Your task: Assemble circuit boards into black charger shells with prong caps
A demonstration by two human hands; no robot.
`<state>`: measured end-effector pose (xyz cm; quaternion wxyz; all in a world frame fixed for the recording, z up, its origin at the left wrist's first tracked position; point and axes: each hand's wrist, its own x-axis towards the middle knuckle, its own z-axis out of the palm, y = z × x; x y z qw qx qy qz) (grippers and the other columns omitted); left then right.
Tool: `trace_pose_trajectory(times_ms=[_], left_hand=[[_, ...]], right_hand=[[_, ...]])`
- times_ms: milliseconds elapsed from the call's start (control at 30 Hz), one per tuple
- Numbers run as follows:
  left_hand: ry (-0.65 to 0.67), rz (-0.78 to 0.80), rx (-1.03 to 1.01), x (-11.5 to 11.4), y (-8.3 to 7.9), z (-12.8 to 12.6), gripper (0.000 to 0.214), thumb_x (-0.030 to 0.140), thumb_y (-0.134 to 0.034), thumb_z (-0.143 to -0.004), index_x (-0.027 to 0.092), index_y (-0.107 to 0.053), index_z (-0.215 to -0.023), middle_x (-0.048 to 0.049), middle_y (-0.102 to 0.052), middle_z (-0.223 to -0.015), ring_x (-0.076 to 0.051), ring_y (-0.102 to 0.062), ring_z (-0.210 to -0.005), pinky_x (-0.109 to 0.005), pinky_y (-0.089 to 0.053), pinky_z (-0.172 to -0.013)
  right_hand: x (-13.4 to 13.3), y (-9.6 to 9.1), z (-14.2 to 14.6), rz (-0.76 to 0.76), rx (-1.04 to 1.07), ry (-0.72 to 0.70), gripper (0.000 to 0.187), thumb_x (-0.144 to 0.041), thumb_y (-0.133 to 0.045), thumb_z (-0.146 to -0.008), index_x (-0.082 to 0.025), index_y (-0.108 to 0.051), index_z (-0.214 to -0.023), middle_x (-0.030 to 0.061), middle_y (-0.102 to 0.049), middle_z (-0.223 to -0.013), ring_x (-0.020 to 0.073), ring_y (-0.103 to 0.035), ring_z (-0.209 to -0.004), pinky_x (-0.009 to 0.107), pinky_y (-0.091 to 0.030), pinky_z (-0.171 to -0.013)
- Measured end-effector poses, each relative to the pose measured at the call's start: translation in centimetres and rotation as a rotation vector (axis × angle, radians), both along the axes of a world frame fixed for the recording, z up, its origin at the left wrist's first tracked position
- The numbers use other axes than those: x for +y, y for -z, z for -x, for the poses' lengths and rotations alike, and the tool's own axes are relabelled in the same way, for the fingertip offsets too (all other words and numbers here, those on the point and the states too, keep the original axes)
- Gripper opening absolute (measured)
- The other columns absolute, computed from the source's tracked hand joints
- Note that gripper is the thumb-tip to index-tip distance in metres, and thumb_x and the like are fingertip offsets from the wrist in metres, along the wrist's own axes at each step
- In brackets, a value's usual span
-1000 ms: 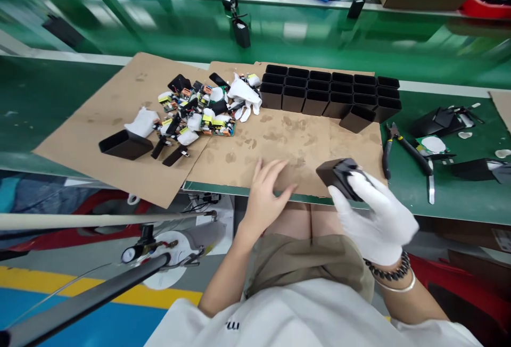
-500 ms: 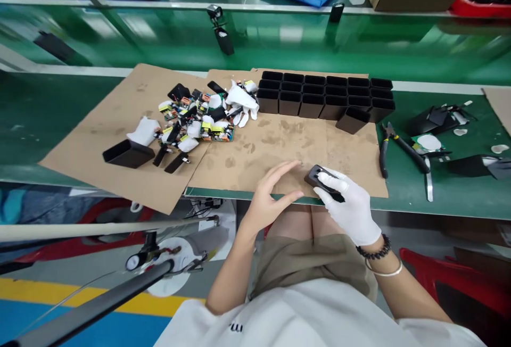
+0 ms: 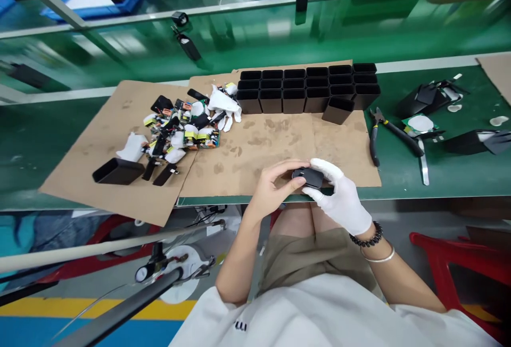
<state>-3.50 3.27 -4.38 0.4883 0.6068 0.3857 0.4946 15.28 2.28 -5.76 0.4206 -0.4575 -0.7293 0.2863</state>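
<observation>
Low over the front edge of the cardboard, a black plastic charger housing (image 3: 308, 177) is held between my two hands. My left hand (image 3: 271, 187), bare, closes on its left end, thumb on top and fingers behind. White-gloved, my right hand (image 3: 343, 200) grips its right end between thumb and fingers. Several open black housings (image 3: 293, 101) stand upright in rows behind the hands, one of them tilted (image 3: 338, 110) at the front right. To the left lies a heap of circuit boards (image 3: 183, 129) with black and white parts, a white glove (image 3: 224, 105) on it.
Black-handled cutting pliers (image 3: 393, 127) and a metal strip tool (image 3: 424, 165) lie right of the cardboard, beside a board (image 3: 420, 123) and black housings (image 3: 473, 142). Another housing (image 3: 118, 171) lies on its side at left. Behind, a green conveyor belt (image 3: 255, 49) carries black adapters (image 3: 188, 46).
My left hand has gone from open beside the black charger housing to gripping its left end. The housing has turned slightly in my right hand. The camera view has shifted.
</observation>
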Motion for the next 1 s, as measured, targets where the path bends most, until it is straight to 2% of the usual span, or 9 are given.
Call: trace_pose_trajectory(times_ms=[200,267,400,567,667,767,833,933,1000], left_hand=[[-0.035,0.027,0.039,0.0,-0.1,-0.1,0.025,0.038,-0.072,-0.089,0.024,-0.077,-0.109,-0.0099,-0.076,-0.121,-0.025,-0.068,-0.121,-0.042,-0.056,-0.107],[-0.032,0.044,0.040,0.0,-0.1,0.0,0.027,0.040,-0.071,-0.088,0.023,-0.077,-0.109,-0.0101,-0.076,-0.120,-0.025,-0.069,-0.120,-0.041,-0.056,-0.106],[-0.010,0.049,0.005,0.0,0.2,0.3,0.029,0.043,-0.071,-0.088,0.023,-0.076,-0.108,-0.0100,-0.075,-0.120,-0.024,-0.070,-0.116,-0.037,-0.058,-0.101],[-0.023,-0.061,0.011,-0.4,0.4,0.3,0.028,0.038,-0.073,-0.087,0.022,-0.072,-0.110,-0.0111,-0.070,-0.118,-0.023,-0.068,-0.116,-0.035,-0.057,-0.097],[-0.071,-0.103,0.008,-0.8,0.6,-0.3,0.026,0.031,-0.077,-0.085,0.022,-0.070,-0.109,-0.0094,-0.070,-0.116,-0.021,-0.069,-0.113,-0.033,-0.057,-0.097],[-0.174,-0.077,-0.010,-1.6,0.9,-1.0,0.023,0.034,-0.071,-0.090,0.022,-0.065,-0.109,-0.0092,-0.069,-0.117,-0.021,-0.070,-0.113,-0.034,-0.057,-0.100],[-0.244,-0.049,0.005,-2.4,0.8,-1.5,0.025,0.038,-0.065,-0.094,0.022,-0.060,-0.112,-0.0098,-0.069,-0.120,-0.021,-0.069,-0.117,-0.035,-0.056,-0.103],[-0.280,0.006,0.062,-3.5,0.2,-2.0,0.028,0.041,-0.059,-0.097,0.024,-0.055,-0.119,-0.0110,-0.067,-0.126,-0.021,-0.066,-0.123,-0.034,-0.055,-0.104],[-0.299,0.027,0.153,-3.9,-0.5,-2.4,0.040,0.042,-0.067,-0.092,0.024,-0.055,-0.126,-0.0117,-0.067,-0.130,-0.022,-0.066,-0.124,-0.034,-0.056,-0.102]], right_hand=[[-0.2,-0.5,-0.2,-0.077,0.008,-0.007,0.028,-0.029,-0.068,-0.091,-0.026,-0.071,-0.119,0.0061,-0.074,-0.123,0.0240,-0.072,-0.114,0.040,-0.061,-0.098],[-0.2,-0.5,-0.3,-0.064,0.015,-0.012,0.029,-0.029,-0.069,-0.090,-0.027,-0.071,-0.119,0.0061,-0.075,-0.123,0.0241,-0.072,-0.114,0.040,-0.061,-0.098],[-0.2,-0.1,-0.1,0.057,0.095,0.028,0.043,-0.038,-0.074,-0.086,-0.024,-0.065,-0.125,0.0087,-0.074,-0.122,0.0242,-0.074,-0.109,0.038,-0.063,-0.095],[-0.2,0.1,0.1,0.093,0.250,-0.023,0.041,-0.038,-0.073,-0.088,-0.022,-0.057,-0.123,0.0107,-0.072,-0.124,0.0232,-0.071,-0.115,0.039,-0.061,-0.099],[-0.3,-0.1,0.2,0.085,0.295,-0.055,0.044,-0.032,-0.073,-0.089,-0.022,-0.053,-0.127,0.0111,-0.070,-0.128,0.0229,-0.069,-0.120,0.040,-0.059,-0.103],[-0.4,-0.2,0.3,0.071,0.251,0.020,0.048,-0.031,-0.073,-0.090,-0.022,-0.054,-0.133,0.0105,-0.071,-0.129,0.0226,-0.069,-0.119,0.039,-0.059,-0.103],[-0.4,-0.1,0.5,0.054,0.189,0.091,0.042,-0.029,-0.070,-0.091,-0.022,-0.060,-0.132,0.0094,-0.072,-0.128,0.0224,-0.070,-0.118,0.039,-0.059,-0.104],[-0.4,-0.1,0.6,0.034,0.139,0.157,0.035,-0.027,-0.065,-0.094,-0.021,-0.066,-0.128,0.0078,-0.072,-0.129,0.0224,-0.070,-0.118,0.039,-0.057,-0.107],[-0.5,-0.2,0.7,0.029,0.143,0.149,0.035,-0.025,-0.064,-0.094,-0.021,-0.068,-0.129,0.0067,-0.072,-0.129,0.0223,-0.070,-0.118,0.038,-0.057,-0.106]])
